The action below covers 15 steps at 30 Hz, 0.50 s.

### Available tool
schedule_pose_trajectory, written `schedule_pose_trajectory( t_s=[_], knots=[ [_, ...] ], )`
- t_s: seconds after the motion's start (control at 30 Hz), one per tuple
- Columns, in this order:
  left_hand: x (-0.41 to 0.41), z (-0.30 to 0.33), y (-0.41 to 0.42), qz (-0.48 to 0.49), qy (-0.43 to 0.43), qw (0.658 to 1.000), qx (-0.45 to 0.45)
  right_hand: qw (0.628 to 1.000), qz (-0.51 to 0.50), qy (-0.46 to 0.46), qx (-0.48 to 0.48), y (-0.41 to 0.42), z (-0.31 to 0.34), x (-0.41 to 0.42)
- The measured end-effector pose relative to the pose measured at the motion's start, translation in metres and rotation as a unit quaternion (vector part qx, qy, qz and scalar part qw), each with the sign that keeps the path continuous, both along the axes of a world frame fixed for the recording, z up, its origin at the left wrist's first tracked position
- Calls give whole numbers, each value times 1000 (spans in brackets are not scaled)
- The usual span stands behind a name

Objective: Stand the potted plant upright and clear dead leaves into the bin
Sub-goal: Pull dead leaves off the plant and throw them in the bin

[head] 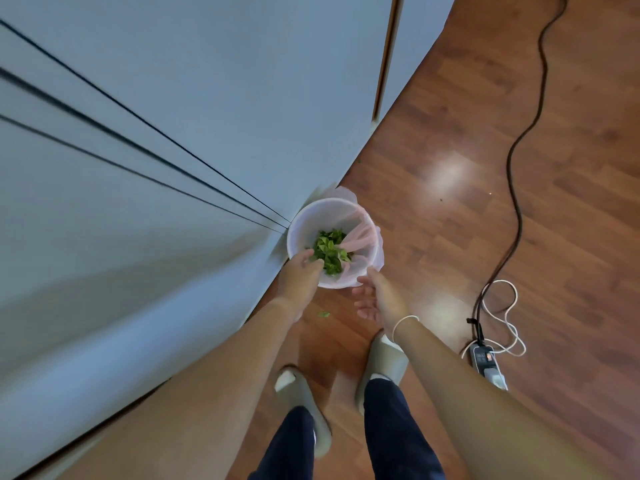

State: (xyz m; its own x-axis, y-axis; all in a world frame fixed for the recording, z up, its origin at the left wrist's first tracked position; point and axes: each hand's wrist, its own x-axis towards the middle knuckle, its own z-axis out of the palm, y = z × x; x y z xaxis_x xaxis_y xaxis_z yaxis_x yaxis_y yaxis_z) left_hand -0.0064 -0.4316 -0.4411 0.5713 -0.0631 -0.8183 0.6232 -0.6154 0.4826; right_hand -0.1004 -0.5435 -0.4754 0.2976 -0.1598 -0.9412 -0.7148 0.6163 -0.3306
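Note:
A white round bin (304, 216) with a pink liner stands on the wooden floor against a pale cabinet. A bunch of green leaves (330, 251) shows inside its mouth. My left hand (299, 275) reaches over the bin's near rim, fingertips touching the leaves; whether it grips them or they lie loose I cannot tell. My right hand (375, 299) hovers just outside the bin's near right edge, fingers apart and empty. One small green leaf (323, 314) lies on the floor between my hands. The potted plant is not in view.
A pale cabinet front (156, 168) fills the left side. A power strip (486, 363) with a white cord and a long black cable (519, 209) lies on the floor to the right. My slippered feet (384, 362) stand just behind the bin.

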Motion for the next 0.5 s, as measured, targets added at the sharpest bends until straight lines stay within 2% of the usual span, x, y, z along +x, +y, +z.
schedule_pose_trajectory(
  t_s=[0.17,0.3,0.4,0.5],
  knots=[
    [-26,-9,30,-107,-39,993,8,993,39,-26,-112,20,-8,-11],
    [-50,-22,66,-192,-42,980,20,964,126,-72,-225,41,-26,-28],
    [-64,-49,87,-255,-41,966,30,926,193,-101,-308,50,-47,-34],
    [-71,-77,95,-274,-48,960,39,853,291,-117,-418,53,-69,-37]
  ],
)
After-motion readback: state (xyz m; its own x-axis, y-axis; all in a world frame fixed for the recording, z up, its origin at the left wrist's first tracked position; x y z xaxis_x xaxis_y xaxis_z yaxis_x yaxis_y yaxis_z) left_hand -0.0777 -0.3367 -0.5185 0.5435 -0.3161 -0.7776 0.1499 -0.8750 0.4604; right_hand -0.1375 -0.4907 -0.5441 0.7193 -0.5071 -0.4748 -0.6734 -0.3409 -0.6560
